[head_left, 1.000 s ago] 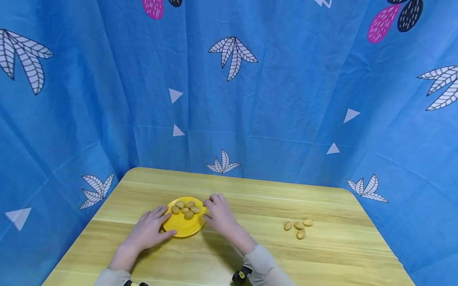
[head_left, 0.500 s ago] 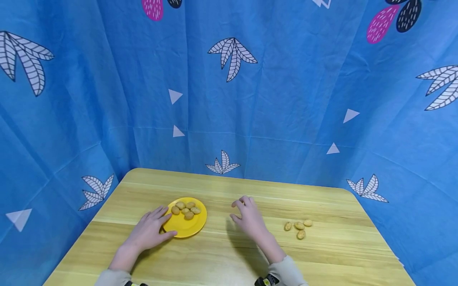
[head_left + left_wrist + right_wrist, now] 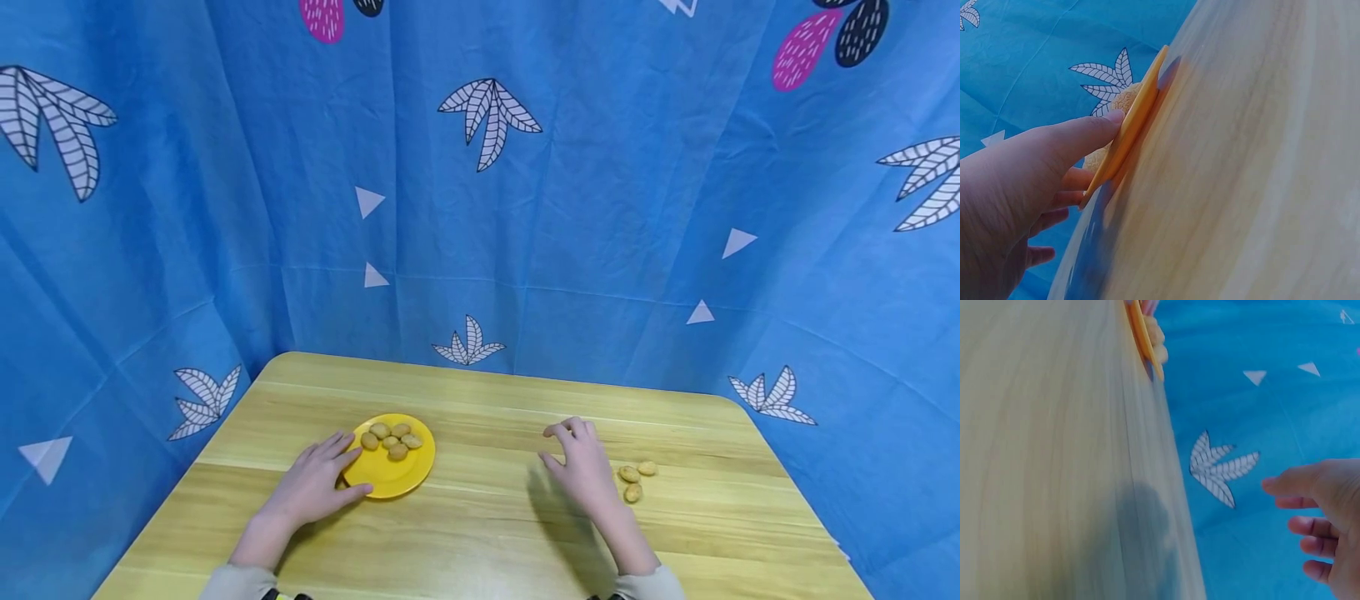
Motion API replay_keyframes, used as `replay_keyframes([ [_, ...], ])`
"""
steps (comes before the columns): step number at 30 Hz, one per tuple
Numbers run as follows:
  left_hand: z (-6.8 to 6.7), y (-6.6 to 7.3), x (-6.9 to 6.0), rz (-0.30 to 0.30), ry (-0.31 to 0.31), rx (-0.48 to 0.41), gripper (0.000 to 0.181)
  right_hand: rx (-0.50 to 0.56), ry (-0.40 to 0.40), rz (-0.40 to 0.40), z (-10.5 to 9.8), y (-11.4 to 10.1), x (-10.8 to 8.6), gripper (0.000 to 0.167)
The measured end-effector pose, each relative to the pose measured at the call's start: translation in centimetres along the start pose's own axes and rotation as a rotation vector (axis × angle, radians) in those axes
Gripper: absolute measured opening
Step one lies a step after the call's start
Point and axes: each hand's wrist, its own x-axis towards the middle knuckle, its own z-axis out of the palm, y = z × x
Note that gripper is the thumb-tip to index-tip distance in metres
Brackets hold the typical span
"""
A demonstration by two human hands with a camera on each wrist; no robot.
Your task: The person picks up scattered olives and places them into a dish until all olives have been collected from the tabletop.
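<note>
A yellow plate [image 3: 386, 479] lies on the left part of the table, bearing several small tan oval pieces [image 3: 397, 452] with a rough surface. The left hand [image 3: 315, 479] rests against the plate's left and front rim, its fingers spread. In the left wrist view, the thumb [image 3: 1094, 134] touches the orange-looking rim [image 3: 1141, 109]. The right hand [image 3: 581, 467] is above the table, fingers loosely bent, with nothing visible between them. Close to its right lie a few loose tan oval pieces [image 3: 633, 492]; one is mostly hidden by the hand.
The wooden table [image 3: 480, 533] has rounded far corners. A blue patterned curtain [image 3: 600, 208] hangs behind it and along both sides. Bare wood lies between the plate and the right hand.
The right hand has left the plate's right rim and travelled right across the table to the loose pieces. The left hand and the plate have stayed in place.
</note>
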Motion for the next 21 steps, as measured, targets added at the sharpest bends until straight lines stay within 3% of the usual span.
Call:
replay_keyframes([
  [11,0.0,-0.2,0.0,-0.001,0.000,0.010,0.073,-0.024,-0.040,0.116,-2.5,3.1,-1.4,0.027],
  [21,0.2,-0.3,0.0,0.000,-0.006,0.016,0.073,-0.073,-0.073,0.146,-4.1,5.9,-2.9,0.029],
])
